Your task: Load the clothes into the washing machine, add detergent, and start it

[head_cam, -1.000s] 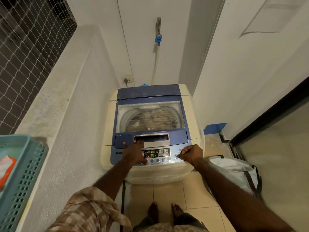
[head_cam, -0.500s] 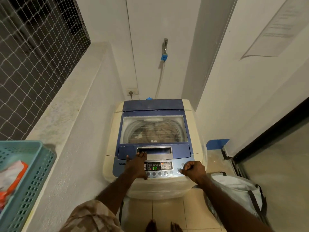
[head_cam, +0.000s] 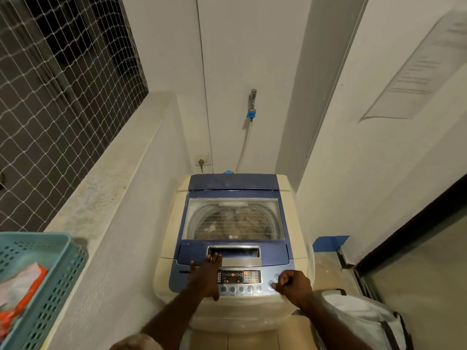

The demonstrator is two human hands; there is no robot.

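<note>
Okay, washing machine [head_cam: 233,238] lid shut, clothes [head_cam: 235,222] inside. Our left hand [head_cam: 206,277] lies flat and open on its panel; right hand [head_cam: 294,286] fisted, empty, at the buttons. Left of it, teal basket [head_cam: 63,269] holds a packet [head_cam: 20,291].

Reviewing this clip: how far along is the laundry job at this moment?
Loading looks done: clothes show through the closed lid. Detergent cannot be confirmed. In hand: right hand at the round buttons, left hand flat on the lit control panel. Whether it has started is unclear.
</note>
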